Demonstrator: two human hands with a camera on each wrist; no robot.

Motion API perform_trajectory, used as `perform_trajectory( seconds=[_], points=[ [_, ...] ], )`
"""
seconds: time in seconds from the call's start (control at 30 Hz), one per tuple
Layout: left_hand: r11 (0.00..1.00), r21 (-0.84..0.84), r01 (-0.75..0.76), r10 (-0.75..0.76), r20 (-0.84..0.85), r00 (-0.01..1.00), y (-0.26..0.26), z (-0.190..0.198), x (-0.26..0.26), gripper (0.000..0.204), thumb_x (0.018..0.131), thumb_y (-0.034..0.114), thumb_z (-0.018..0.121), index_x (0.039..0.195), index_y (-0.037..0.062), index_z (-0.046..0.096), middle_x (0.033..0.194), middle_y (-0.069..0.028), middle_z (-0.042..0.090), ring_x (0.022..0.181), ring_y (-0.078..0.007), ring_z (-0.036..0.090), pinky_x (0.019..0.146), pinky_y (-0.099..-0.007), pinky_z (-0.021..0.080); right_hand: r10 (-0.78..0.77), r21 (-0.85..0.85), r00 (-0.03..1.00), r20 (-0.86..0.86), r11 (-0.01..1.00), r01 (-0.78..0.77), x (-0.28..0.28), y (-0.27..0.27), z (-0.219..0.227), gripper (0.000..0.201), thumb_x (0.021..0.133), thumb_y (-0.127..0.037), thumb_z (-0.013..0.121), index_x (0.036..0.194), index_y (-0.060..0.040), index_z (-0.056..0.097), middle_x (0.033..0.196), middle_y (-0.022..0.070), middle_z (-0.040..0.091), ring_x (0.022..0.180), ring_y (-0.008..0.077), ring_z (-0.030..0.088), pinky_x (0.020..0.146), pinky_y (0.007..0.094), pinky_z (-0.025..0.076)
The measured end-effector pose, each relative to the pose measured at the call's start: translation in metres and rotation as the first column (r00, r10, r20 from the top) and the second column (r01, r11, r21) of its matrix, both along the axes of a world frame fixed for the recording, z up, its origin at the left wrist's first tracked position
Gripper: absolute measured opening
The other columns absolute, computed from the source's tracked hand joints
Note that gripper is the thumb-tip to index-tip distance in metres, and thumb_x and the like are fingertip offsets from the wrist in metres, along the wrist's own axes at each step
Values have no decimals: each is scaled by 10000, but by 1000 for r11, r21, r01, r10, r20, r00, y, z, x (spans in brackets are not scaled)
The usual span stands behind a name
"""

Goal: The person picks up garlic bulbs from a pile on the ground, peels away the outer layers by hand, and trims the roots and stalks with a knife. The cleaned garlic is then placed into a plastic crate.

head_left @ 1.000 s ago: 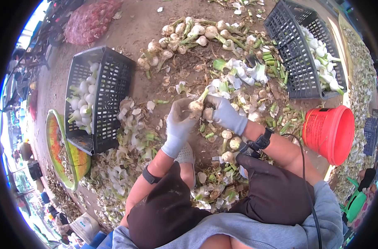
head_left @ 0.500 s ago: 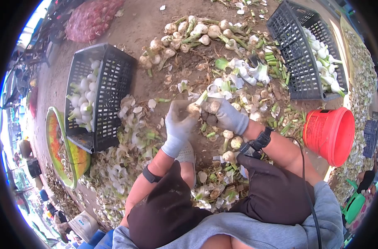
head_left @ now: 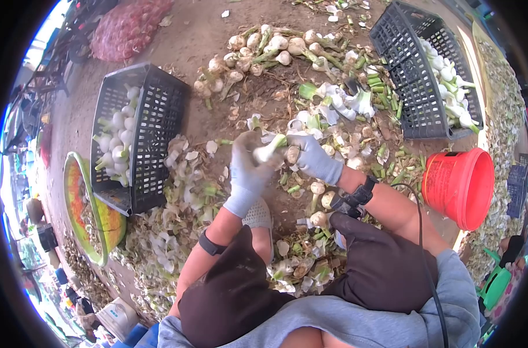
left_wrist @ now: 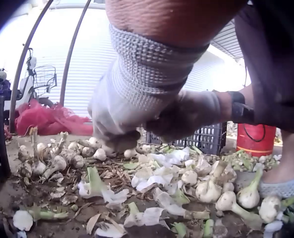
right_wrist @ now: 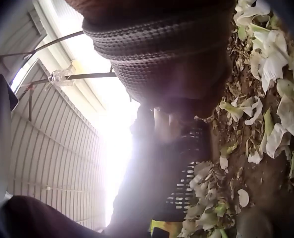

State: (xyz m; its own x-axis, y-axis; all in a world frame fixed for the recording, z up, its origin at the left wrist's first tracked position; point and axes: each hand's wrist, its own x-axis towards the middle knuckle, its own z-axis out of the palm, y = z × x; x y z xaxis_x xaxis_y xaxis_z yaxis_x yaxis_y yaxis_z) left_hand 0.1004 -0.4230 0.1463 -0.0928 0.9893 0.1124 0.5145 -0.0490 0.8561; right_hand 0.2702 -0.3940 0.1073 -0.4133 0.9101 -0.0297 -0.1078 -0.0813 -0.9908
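Note:
In the head view my gloved left hand point(head_left: 246, 168) grips a garlic bulb point(head_left: 266, 152), white and blurred, its green stem slanting up to the right. My gloved right hand point(head_left: 317, 160) is close beside it, fingers curled at the stem end. A browner round garlic bulb point(head_left: 293, 153) shows at the right fingertips. Below the right wrist lie several unpeeled bulbs point(head_left: 317, 188). From the left wrist view, the left glove point(left_wrist: 132, 99) overlaps the right glove point(left_wrist: 191, 114) and hides the held bulb. Backlight darkens the right glove point(right_wrist: 171, 89) in the right wrist view.
Black crates of white garlic stand at left point(head_left: 159, 133) and right point(head_left: 409, 87). Unpeeled garlic point(head_left: 278, 43) is heaped ahead. A red bucket point(head_left: 449, 185) sits at right, a yellow-green basket point(head_left: 110, 223) at left, a red net sack point(head_left: 127, 29) behind. Peeled skins point(head_left: 171, 243) litter the ground.
The bulb in the left hand showed brownish skin and now looks white, with its stem tilted further right. Both hands stay close together; the browner bulb remains at the right hand.

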Motion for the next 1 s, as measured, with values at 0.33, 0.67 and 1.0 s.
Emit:
perform_trajectory(
  seconds=[0.33,0.67,1.0],
  points=[
    [967,-116,229,-252,-269,930,9,25,-10,234,757,44,686,984,41,628,867,-123,632,794,-264,628,698,-316,481,-22,526,915,403,824,-212,17,20,23,215,860,-179,590,1013,-37,644,842,141,633,704,312,613,663,376,497],
    [971,62,232,-202,736,646,11,21,-27,236,667,-124,519,856,-7,597,1040,-156,636,997,-204,610,817,-281,504,601,-151,483,636,711,-687,50,4,28,514,787,-149,607,1290,-86,520,1130,215,622,997,333,632,868,378,501],
    [987,-33,155,-132,373,918,6,32,-1,215,755,-168,596,909,-18,615,903,-47,639,822,-112,620,749,-256,521,16,-68,987,159,998,-5,32,-1,78,920,639,-384,887,1341,-9,426,1028,82,558,928,144,543,844,298,480]
  ],
)
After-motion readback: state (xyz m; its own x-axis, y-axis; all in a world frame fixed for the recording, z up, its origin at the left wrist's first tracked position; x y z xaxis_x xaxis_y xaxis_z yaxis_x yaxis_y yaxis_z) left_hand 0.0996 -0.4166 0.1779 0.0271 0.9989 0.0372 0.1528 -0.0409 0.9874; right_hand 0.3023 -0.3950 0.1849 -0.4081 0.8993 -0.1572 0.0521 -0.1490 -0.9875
